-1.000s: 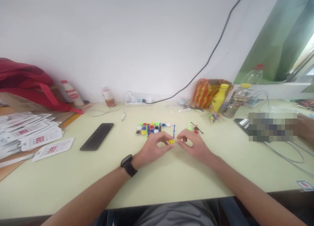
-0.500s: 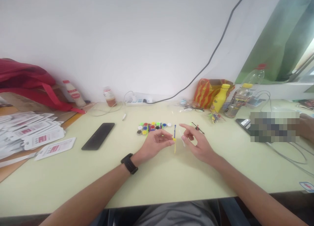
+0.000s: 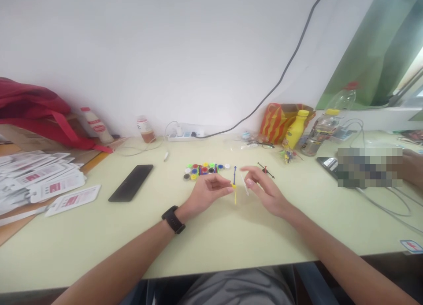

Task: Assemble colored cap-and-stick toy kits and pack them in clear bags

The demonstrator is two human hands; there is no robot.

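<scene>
My left hand, with a black watch on its wrist, pinches a thin stick between thumb and forefinger. The stick is blue above and yellow below, with a yellow middle at the fingertips. My right hand pinches a slim white stick that leans, a little to the right of the blue-and-yellow one; the two look apart. Beyond my left hand lie several round coloured discs in rows, with thin coloured sticks among them. A black-and-red stick piece rests past my right hand.
A black phone and white tag cards lie to the left. At the back stand bottles, a power strip, a striped bag and a yellow bottle. Another person's hand is at the far right, beside cables.
The view has shifted slightly. Both hands keep their pinches and stay close together; the white stick shows more clearly, leaning beside the blue-and-yellow one.
</scene>
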